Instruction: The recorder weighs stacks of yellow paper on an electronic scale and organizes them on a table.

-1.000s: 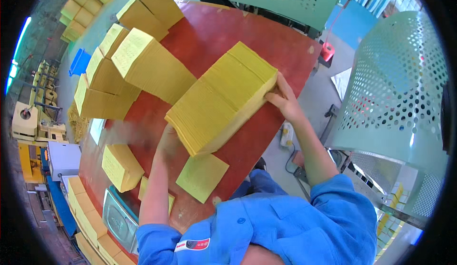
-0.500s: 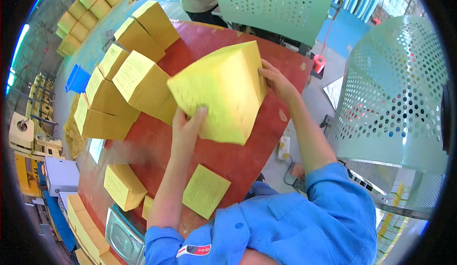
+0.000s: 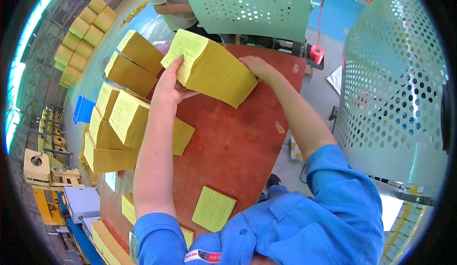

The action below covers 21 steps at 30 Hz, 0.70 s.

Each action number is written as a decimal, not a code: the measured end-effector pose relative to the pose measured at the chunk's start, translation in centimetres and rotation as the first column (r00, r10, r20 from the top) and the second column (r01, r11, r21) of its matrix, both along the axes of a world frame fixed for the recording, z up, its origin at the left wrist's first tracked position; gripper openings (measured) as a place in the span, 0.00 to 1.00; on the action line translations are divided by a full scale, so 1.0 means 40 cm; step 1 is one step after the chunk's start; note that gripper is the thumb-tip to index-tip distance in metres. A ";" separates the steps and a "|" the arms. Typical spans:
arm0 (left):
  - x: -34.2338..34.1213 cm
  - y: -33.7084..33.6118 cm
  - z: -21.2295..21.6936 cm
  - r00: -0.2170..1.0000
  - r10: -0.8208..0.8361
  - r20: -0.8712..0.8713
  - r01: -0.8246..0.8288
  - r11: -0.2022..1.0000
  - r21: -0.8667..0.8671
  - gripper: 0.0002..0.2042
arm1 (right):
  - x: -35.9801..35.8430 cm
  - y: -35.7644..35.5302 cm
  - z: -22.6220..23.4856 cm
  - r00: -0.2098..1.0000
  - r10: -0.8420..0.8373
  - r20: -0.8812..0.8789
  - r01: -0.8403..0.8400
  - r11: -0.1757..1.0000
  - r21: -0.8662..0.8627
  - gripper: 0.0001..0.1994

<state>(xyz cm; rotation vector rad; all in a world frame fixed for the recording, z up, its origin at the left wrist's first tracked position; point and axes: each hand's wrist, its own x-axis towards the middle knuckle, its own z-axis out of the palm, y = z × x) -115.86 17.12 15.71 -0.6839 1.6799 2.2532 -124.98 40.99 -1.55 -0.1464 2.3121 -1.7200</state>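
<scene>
A thick block-shaped stack of yellow paper is held between my two hands over the far part of the red table. My left hand grips its near left end, with the thumb lying on the patterned face and the fingers partly hidden beneath. At the opposite end, my right hand is closed on the far right corner; its fingertips are hidden behind the paper. Left of my left forearm stand several similar paper stacks, packed close together. Two more stacks stand at the far left table edge.
A thin square pad of yellow paper lies near my body. Green perforated machine guards rise beyond the table and at the right. Another person stands behind the far edge. A blue bin sits on the floor at left.
Both hands have carried the paper stack away from me and slightly left, turning it so its long brown-yellow side shows. My view has shifted a little too.
</scene>
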 end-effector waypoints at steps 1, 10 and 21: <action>0.001 0.008 0.003 1.000 0.004 0.004 -0.004 1.000 -0.005 0.22 | 0.024 -0.001 0.018 1.000 0.004 0.004 -0.004 1.000 -0.005 0.22; -0.022 0.054 -0.004 0.999 -0.027 -0.046 0.026 0.999 -0.035 0.33 | 0.419 -0.103 -0.051 0.815 -0.533 -0.228 0.424 0.816 -0.393 0.28; -0.177 0.098 -0.037 0.996 0.041 -0.084 -0.037 0.998 0.048 0.41 | 0.141 -0.166 -0.015 0.816 -0.317 -0.483 0.429 0.892 0.140 0.40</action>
